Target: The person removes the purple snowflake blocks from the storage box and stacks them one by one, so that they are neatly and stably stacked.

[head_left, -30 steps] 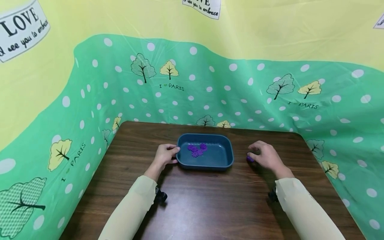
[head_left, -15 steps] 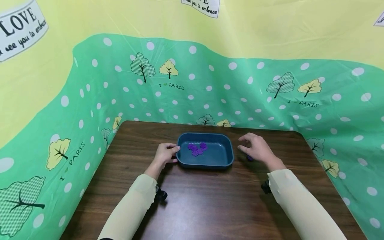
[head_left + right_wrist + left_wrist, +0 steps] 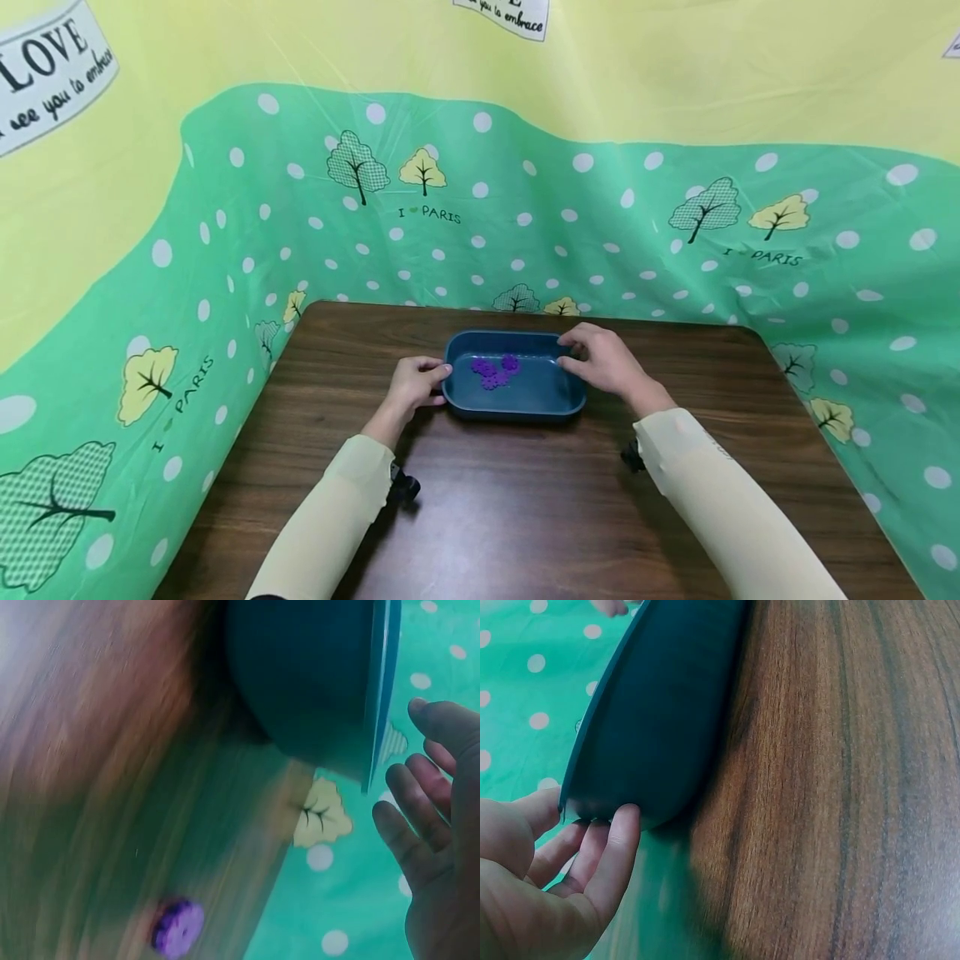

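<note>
A dark blue rectangular tray (image 3: 540,387) sits toward the back of the table with several small purple flower-shaped pieces (image 3: 491,379) in its left half. My left hand (image 3: 414,385) grips the tray's left end, thumb over the rim and fingers against the outer wall (image 3: 622,814). At the other end, my right hand (image 3: 603,362) hovers by the right rim with thumb and fingers apart. In the right wrist view nothing shows between those fingers (image 3: 409,814). A round purple piece (image 3: 178,928) with a scalloped edge lies on the table there; my right hand and forearm hide it in the head view.
The dark wood-grain table (image 3: 517,500) carries the tray. Behind it and along both sides hangs a green and yellow cloth (image 3: 480,192) printed with dots and trees. A black wrist camera (image 3: 405,487) is under each sleeve.
My right hand has moved left, from the purple piece on the table to the tray's right rim, leaving that piece behind. My left hand keeps its grip on the tray.
</note>
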Tool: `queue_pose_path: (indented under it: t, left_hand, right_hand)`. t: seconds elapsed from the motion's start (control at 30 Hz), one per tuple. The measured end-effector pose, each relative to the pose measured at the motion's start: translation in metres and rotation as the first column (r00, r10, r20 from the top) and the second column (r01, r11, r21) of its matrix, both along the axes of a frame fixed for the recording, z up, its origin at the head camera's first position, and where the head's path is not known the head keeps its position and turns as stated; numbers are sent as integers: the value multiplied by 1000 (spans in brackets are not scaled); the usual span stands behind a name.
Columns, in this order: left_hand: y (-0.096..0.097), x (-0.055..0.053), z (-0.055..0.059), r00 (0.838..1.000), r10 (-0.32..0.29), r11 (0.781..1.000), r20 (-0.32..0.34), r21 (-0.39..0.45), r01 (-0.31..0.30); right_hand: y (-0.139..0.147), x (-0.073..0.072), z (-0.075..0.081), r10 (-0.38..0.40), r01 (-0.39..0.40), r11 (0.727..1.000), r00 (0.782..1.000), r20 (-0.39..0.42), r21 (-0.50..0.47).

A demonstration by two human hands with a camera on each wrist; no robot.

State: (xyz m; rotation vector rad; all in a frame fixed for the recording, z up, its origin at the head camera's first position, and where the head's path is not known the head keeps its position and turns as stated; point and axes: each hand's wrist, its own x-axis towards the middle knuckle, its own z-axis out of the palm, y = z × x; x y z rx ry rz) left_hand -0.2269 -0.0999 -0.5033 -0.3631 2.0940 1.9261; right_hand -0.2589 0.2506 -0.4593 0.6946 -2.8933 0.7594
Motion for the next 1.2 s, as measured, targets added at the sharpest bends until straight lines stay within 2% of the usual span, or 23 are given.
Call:
queue_pose_path:
  t: [0.4,0.73,1.0,1.2]
  left_hand:
    - [0,1,-2,1000,1,1000,-9,4,-1]
    - [0,-2,-2,1000,6,1000,1,24,-6]
    - [1,-2,-3,1000,15,1000,-4,6,-15]
    - [0,-2,-3,1000,20,1000,-6,3,-20]
  right_hand:
    - [-39,-5,-17,0,1,1000,997,76,-8]
    - [-63,-15,-33,5,-13,998,992,126,59]
    - [-80,-17,-43,-60,37,991,981,186,126]
    - [-88,-19,-49,-98,64,979,980,175,192]
